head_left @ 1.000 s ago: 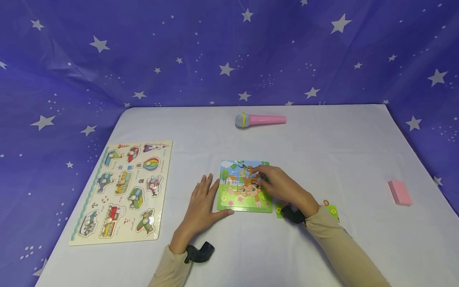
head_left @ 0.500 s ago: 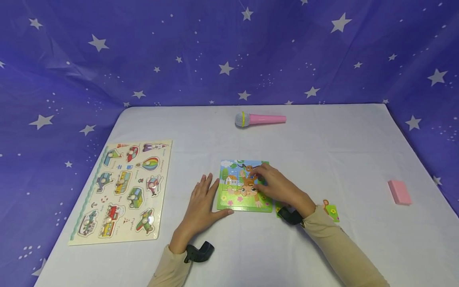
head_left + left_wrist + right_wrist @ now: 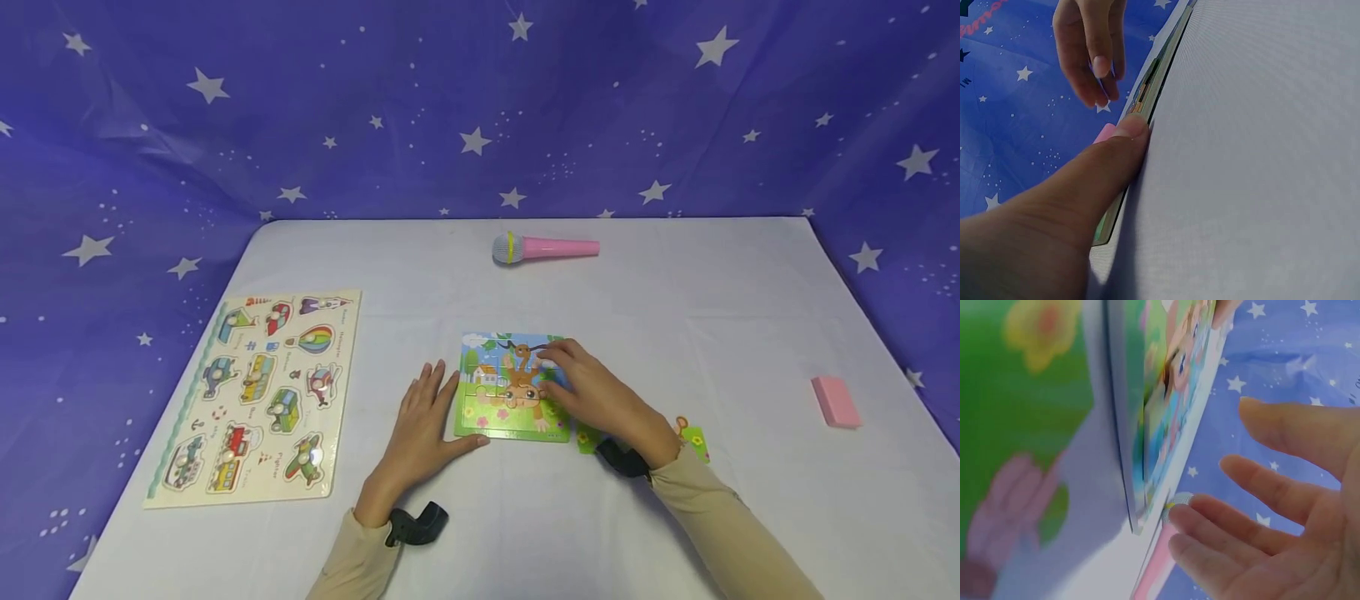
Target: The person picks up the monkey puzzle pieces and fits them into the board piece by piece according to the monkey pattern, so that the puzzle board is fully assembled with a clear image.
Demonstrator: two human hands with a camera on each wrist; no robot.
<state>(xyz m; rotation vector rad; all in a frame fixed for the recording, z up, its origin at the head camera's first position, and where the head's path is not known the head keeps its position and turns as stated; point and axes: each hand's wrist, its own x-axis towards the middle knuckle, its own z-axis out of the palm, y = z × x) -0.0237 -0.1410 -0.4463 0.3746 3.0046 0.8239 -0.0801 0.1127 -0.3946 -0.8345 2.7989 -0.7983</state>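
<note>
A square jigsaw puzzle (image 3: 491,417) with a monkey, a small house and flowers lies mid-table. My left hand (image 3: 423,417) rests flat at its left side, fingers spread; in the left wrist view the thumb (image 3: 1122,134) touches the puzzle's near edge. Over the puzzle's right side hovers my right hand (image 3: 592,387), and the right wrist view shows its fingers (image 3: 1254,487) apart with nothing between them. It covers part of the puzzle's right column. A loose green puzzle piece (image 3: 588,440) lies beside the puzzle, and another puzzle piece (image 3: 697,440) shows past the right forearm, which partly hides them.
A peg puzzle board (image 3: 255,400) with vehicles lies at the left. A pink toy microphone (image 3: 555,249) lies at the back, and a pink block (image 3: 836,402) sits far right. A purple star-patterned cloth (image 3: 420,100) hangs behind the white table.
My right hand has shifted slightly right, its fingers drawing off the monkey's middle and opening. The left hand has stayed in place.
</note>
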